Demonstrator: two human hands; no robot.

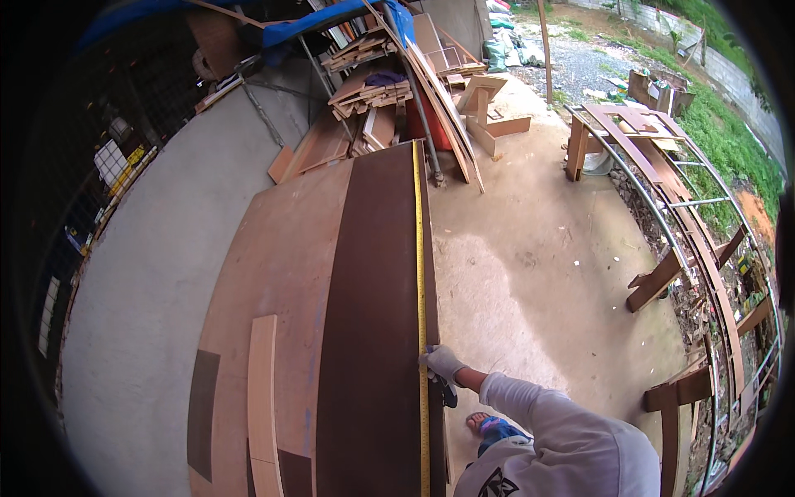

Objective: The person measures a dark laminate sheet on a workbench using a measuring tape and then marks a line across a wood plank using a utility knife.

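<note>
1. Dark-brown flat board point(368, 290), on pale-brown wooden bench point(281, 224): likely heavy, stiff; lift by long edges.
2. Yellow ribbon-like tape measure point(421, 273), along its right edge: likely springy; pinch margins.
3. Pale-gloved right hand point(444, 363): at tape, grip unclear; left hand unseen.

A yellow measuring tape point(420, 248) lies along the right edge of the dark brown board point(368, 290), the gloved right hand point(443, 363) touching it; left of the board lies a narrow plank point(262, 398).
</note>
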